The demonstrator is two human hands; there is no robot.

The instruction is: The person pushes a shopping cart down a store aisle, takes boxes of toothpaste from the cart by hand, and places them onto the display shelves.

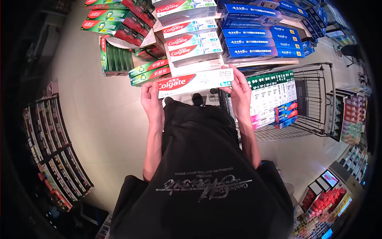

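A white and red Colgate toothpaste box is held level between my two hands, in front of the display shelf. My left hand pinches its left end, and my right hand grips the right end with the thumb at the front. Just beyond it sits a stack of matching Colgate boxes. Green and red toothpaste boxes lie close to my left hand. Past my right hand are piles of blue toothpaste boxes.
A wire shopping cart stands at my right, loaded with green and white boxes and several blue and red boxes. Stocked shelves line the left side. More goods are displayed at the lower right.
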